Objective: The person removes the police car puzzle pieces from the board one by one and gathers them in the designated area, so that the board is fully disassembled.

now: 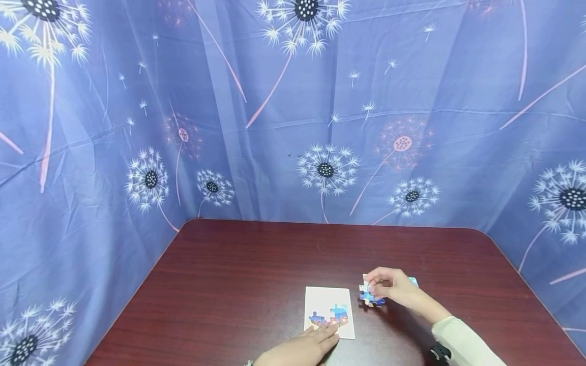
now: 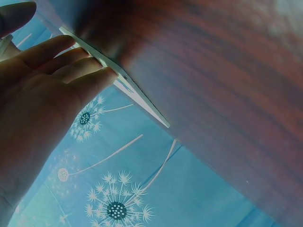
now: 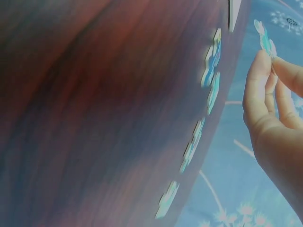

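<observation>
A white puzzle board (image 1: 327,296) lies on the table, with blue and red puzzle pieces (image 1: 340,313) set on its printed face. My left hand (image 1: 304,346) rests its extended fingers on the board's near part, covering some of the picture. In the left wrist view those fingers touch the thin board (image 2: 149,108). To the right of the board, my right hand (image 1: 394,287) pinches a small light-blue puzzle piece (image 3: 266,41) between thumb and fingers, raised above the table. A loose blue piece (image 1: 374,301) is beneath that hand.
Several loose puzzle pieces (image 3: 214,59) lie in a row on the dark red-brown table (image 1: 238,284), partly hidden behind the right hand in the head view. A blue curtain (image 1: 274,168) with dandelion prints hangs along the table's far and side edges.
</observation>
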`<control>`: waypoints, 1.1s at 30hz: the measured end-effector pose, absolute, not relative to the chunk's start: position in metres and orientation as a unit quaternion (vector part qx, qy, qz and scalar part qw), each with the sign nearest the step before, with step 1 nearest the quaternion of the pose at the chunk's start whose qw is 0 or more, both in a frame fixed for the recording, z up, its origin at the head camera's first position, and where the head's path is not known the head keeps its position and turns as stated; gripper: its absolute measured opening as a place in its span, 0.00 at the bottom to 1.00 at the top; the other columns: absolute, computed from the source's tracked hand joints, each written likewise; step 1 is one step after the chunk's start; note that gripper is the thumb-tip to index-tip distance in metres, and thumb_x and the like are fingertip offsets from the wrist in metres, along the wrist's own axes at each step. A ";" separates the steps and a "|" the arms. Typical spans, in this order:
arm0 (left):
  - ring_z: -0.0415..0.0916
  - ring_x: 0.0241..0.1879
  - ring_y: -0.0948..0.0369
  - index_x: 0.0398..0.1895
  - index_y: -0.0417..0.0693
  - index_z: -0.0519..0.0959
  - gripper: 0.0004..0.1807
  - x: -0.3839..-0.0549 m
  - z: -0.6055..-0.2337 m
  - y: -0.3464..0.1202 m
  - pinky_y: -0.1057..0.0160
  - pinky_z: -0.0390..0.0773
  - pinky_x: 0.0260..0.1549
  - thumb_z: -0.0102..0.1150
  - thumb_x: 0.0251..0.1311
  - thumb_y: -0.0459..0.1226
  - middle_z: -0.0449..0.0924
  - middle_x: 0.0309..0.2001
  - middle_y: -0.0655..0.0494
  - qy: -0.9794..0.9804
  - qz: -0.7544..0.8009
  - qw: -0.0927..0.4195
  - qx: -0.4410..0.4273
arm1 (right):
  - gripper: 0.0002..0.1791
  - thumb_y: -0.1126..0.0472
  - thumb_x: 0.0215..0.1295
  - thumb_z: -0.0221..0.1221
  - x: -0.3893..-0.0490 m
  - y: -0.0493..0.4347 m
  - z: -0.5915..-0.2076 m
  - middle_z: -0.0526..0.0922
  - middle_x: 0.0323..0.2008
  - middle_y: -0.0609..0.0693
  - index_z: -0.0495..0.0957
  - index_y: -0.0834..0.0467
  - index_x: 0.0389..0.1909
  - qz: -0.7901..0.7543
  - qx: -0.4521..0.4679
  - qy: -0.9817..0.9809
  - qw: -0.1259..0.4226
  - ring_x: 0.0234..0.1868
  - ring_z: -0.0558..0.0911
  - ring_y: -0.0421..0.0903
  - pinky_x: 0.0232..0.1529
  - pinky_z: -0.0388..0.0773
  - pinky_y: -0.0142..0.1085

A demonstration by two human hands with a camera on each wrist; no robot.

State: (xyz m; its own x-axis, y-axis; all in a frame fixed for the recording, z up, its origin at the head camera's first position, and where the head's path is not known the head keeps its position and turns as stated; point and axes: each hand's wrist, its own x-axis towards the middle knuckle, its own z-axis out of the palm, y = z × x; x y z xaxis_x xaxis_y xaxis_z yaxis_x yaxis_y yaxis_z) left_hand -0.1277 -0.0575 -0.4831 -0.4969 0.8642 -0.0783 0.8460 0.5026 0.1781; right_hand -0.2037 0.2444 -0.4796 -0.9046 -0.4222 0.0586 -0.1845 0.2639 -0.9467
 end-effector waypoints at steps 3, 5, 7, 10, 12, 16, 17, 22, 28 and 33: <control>0.57 0.70 0.59 0.68 0.42 0.67 0.36 -0.128 -0.483 -0.058 0.60 0.66 0.62 0.50 0.64 0.57 0.60 0.71 0.50 0.864 0.065 0.094 0.491 | 0.15 0.71 0.62 0.59 -0.203 0.253 -0.478 0.78 0.36 0.62 0.73 0.74 0.48 -0.577 -0.178 0.790 0.103 0.35 0.82 0.43 0.37 0.83 0.42; 0.57 0.70 0.59 0.68 0.42 0.67 0.37 -0.128 -0.483 -0.057 0.60 0.66 0.63 0.50 0.64 0.57 0.59 0.72 0.50 0.864 0.067 0.097 0.489 | 0.14 0.70 0.63 0.59 -0.202 0.259 -0.477 0.78 0.36 0.61 0.74 0.74 0.47 -0.574 -0.172 0.794 0.102 0.35 0.82 0.43 0.38 0.83 0.42; 0.56 0.70 0.59 0.68 0.42 0.67 0.37 -0.128 -0.482 -0.058 0.60 0.66 0.63 0.49 0.65 0.58 0.59 0.72 0.49 0.864 0.066 0.096 0.489 | 0.15 0.69 0.63 0.59 -0.201 0.265 -0.477 0.79 0.36 0.62 0.73 0.74 0.48 -0.572 -0.170 0.797 0.099 0.35 0.82 0.43 0.38 0.83 0.43; 0.57 0.70 0.58 0.68 0.42 0.67 0.37 -0.128 -0.482 -0.058 0.60 0.66 0.63 0.49 0.65 0.57 0.59 0.71 0.49 0.863 0.061 0.084 0.494 | 0.15 0.69 0.63 0.59 -0.200 0.273 -0.478 0.79 0.36 0.62 0.74 0.75 0.48 -0.564 -0.170 0.803 0.090 0.35 0.82 0.42 0.37 0.83 0.42; 0.57 0.70 0.58 0.68 0.41 0.67 0.36 -0.128 -0.481 -0.059 0.60 0.66 0.62 0.49 0.65 0.57 0.60 0.71 0.48 0.862 0.059 0.079 0.496 | 0.15 0.69 0.64 0.59 -0.199 0.279 -0.479 0.80 0.35 0.63 0.74 0.76 0.47 -0.564 -0.169 0.803 0.087 0.34 0.82 0.41 0.37 0.83 0.40; 0.57 0.70 0.58 0.68 0.42 0.66 0.37 -0.127 -0.481 -0.059 0.60 0.66 0.63 0.48 0.65 0.58 0.59 0.71 0.49 0.863 0.062 0.081 0.495 | 0.15 0.70 0.64 0.58 -0.197 0.288 -0.481 0.80 0.36 0.63 0.73 0.77 0.48 -0.559 -0.162 0.809 0.086 0.34 0.82 0.40 0.36 0.83 0.40; 0.57 0.70 0.58 0.68 0.42 0.66 0.37 -0.127 -0.481 -0.059 0.60 0.66 0.63 0.48 0.65 0.58 0.59 0.71 0.49 0.863 0.062 0.083 0.495 | 0.15 0.70 0.64 0.58 -0.197 0.290 -0.482 0.80 0.36 0.63 0.73 0.77 0.48 -0.558 -0.155 0.810 0.087 0.34 0.82 0.40 0.36 0.83 0.40; 0.56 0.71 0.58 0.68 0.42 0.66 0.38 -0.128 -0.481 -0.059 0.60 0.66 0.63 0.48 0.65 0.58 0.58 0.72 0.49 0.863 0.068 0.092 0.492 | 0.16 0.70 0.64 0.58 -0.195 0.296 -0.485 0.79 0.37 0.61 0.73 0.77 0.49 -0.556 -0.127 0.815 0.099 0.35 0.82 0.42 0.37 0.83 0.40; 0.55 0.71 0.59 0.68 0.42 0.66 0.38 -0.127 -0.482 -0.059 0.59 0.65 0.63 0.48 0.65 0.59 0.57 0.72 0.49 0.863 0.072 0.099 0.489 | 0.16 0.72 0.62 0.59 -0.193 0.299 -0.487 0.78 0.34 0.59 0.73 0.79 0.47 -0.560 -0.109 0.814 0.110 0.33 0.83 0.43 0.37 0.83 0.40; 0.55 0.71 0.58 0.68 0.41 0.65 0.38 -0.127 -0.481 -0.060 0.59 0.65 0.63 0.48 0.65 0.59 0.57 0.72 0.49 0.864 0.076 0.099 0.489 | 0.14 0.73 0.60 0.59 -0.193 0.299 -0.490 0.78 0.32 0.58 0.75 0.77 0.45 -0.533 -0.107 0.834 0.099 0.30 0.82 0.44 0.31 0.83 0.39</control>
